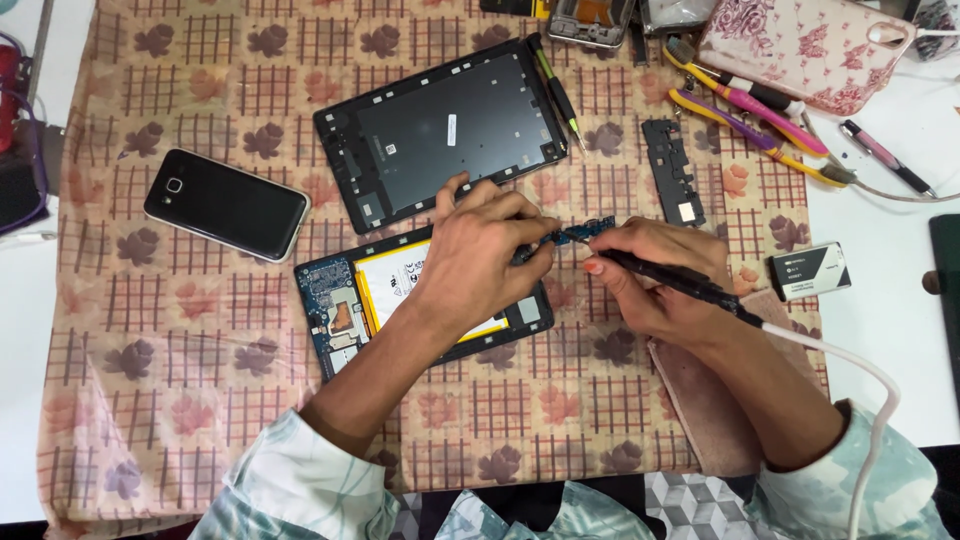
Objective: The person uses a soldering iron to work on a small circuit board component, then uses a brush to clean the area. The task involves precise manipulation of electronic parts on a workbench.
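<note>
Pinching small blue board [580, 233] lengthwise left-right, left hand [480, 255] fingers, right hand [650, 275] gripping soldering iron [670, 278] pointing left

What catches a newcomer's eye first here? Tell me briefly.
At the centre, the left hand pinches a small blue circuit board while the right hand holds a black corded soldering tool to it. Beneath lies an opened tablet; its dark back cover rests above, and a black phone lies left.

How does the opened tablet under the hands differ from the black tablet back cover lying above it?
The opened tablet shows a blue circuit board and a pale battery; the back cover is a plain dark shell. The left hand partly hides the tablet; the cover lies fully exposed. Both lie tilted on the patterned cloth.
</note>
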